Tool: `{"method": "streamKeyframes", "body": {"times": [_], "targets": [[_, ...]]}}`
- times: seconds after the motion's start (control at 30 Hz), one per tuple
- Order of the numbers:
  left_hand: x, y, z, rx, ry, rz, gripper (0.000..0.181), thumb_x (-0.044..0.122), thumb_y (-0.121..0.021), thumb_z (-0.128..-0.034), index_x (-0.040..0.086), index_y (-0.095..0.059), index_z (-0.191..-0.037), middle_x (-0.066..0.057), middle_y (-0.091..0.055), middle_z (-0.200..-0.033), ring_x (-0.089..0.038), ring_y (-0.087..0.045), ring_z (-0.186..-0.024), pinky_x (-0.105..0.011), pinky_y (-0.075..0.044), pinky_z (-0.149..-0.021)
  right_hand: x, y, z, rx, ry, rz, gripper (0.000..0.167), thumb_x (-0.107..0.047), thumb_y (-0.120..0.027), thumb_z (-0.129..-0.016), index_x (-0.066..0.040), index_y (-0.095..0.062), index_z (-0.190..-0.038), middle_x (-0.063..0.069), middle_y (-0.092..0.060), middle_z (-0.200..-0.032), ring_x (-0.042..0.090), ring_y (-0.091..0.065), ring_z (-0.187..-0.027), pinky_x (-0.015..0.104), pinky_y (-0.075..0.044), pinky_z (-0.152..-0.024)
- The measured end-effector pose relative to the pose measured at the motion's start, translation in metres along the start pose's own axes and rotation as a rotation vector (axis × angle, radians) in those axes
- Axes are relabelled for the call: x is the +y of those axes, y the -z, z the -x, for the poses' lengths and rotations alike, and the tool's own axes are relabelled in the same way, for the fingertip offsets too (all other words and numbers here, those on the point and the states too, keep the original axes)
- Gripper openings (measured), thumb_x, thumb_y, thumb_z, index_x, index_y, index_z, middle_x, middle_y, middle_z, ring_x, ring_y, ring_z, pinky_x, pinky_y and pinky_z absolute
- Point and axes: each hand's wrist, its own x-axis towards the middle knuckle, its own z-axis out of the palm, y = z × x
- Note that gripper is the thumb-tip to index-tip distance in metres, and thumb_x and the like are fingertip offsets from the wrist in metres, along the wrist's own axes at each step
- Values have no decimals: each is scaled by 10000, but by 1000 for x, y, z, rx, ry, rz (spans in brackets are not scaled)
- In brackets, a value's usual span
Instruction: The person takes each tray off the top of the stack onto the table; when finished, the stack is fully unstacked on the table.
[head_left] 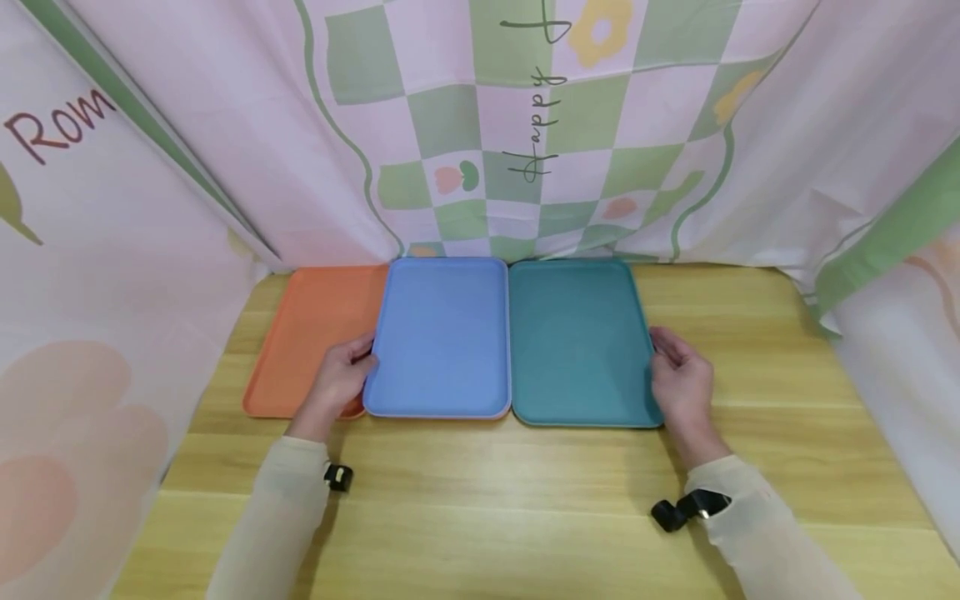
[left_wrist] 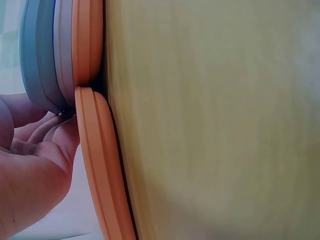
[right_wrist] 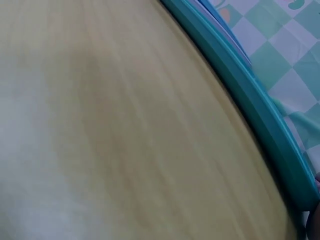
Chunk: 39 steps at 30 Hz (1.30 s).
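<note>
A blue tray (head_left: pixel 442 342) lies between an orange tray (head_left: pixel 315 333) on its left and a teal tray (head_left: pixel 577 342) on its right. My left hand (head_left: pixel 343 375) pinches the blue tray's left edge, reaching over the orange one. In the left wrist view, pale pinkish (left_wrist: pixel 64 55) and orange (left_wrist: pixel 88 45) rims are stacked beneath the blue-grey rim (left_wrist: pixel 37 60), with the separate orange tray (left_wrist: pixel 102 160) alongside. My right hand (head_left: pixel 682 387) grips the teal tray's right edge, thumb near the rim; most of its fingers are hidden.
The trays rest on a yellowish wooden table (head_left: pixel 480 508), near its back edge. Behind them hangs a checked curtain (head_left: pixel 517 125), with more printed fabric (head_left: pixel 97 275) at the left and right. Bare wood shows in front and at the right.
</note>
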Motion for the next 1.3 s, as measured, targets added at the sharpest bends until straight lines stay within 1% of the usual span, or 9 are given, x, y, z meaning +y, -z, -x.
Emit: {"method": "streamKeyframes", "body": {"times": [0.1,0.23,0.4,0.57,0.7,0.93,1.03,1.2,1.3], "targets": [[-1,0,0,2,-1,-6,559,85,-507,-1124,53,-375,-1667,-227,-405,-1703,-359,-355,-1613,-523,-388,-1284,1,1,0,-14,-6,1,499,-20,-481,-1068,-60,-577,-1556,114,-596,-1584,269,-568,-1485,63,-499,-1020],[-1,0,0,5,8,-10,563,101,-511,-1125,63,-378,-1671,-218,-412,-1704,-362,-368,-1608,-526,-397,-1279,1,5,-2,-39,32,69,468,-73,-492,-1088,-47,-588,-1545,152,-614,-1562,287,-599,-1449,32,-492,-958],[-1,0,1,6,10,2,564,109,-521,-1123,67,-389,-1670,-214,-421,-1703,-356,-382,-1603,-523,-400,-1279,-3,9,-2,-19,70,140,446,-157,-506,-1106,-68,-615,-1529,170,-660,-1509,276,-652,-1342,19,-460,-885],[0,1,1,0,7,13,562,99,-518,-1125,60,-384,-1669,-214,-412,-1707,-356,-378,-1605,-523,-397,-1281,-13,6,5,38,131,114,420,-169,-539,-1097,-113,-662,-1495,160,-706,-1448,16,-682,-1200,15,-467,-888],[1,1,2,1,3,27,561,84,-515,-1125,43,-378,-1667,-216,-409,-1706,-363,-380,-1603,-524,-395,-1280,-21,-3,10,44,250,63,384,-91,-570,-1075,-47,-702,-1433,213,-728,-1387,-205,-600,-1039,-12,-449,-884],[2,0,2,8,-3,49,558,72,-530,-1114,29,-400,-1655,-228,-423,-1695,-364,-397,-1594,-511,-396,-1279,-27,-18,13,-25,318,42,373,-47,-570,-1075,48,-676,-1419,290,-695,-1387,-283,-554,-1026,-34,-430,-910],[1,-1,0,14,-7,71,558,63,-534,-1110,26,-406,-1652,-227,-429,-1691,-360,-399,-1593,-504,-394,-1281,-32,-25,16,-81,316,49,384,-51,-574,-1081,52,-655,-1442,274,-685,-1420,-166,-621,-1149,-35,-424,-935],[-4,-1,-2,16,-25,96,559,43,-536,-1104,22,-407,-1647,-224,-436,-1682,-356,-404,-1591,-502,-398,-1276,-39,-40,22,-174,313,83,400,-74,-565,-1096,41,-632,-1472,243,-674,-1456,319,-655,-1363,-44,-413,-930],[-5,-1,-2,15,-27,97,561,42,-537,-1104,20,-404,-1648,-225,-432,-1684,-357,-401,-1592,-504,-398,-1276,-41,-51,25,-228,323,70,408,-55,-546,-1097,58,-613,-1483,262,-656,-1471,425,-630,-1381,-44,-413,-927]]}}
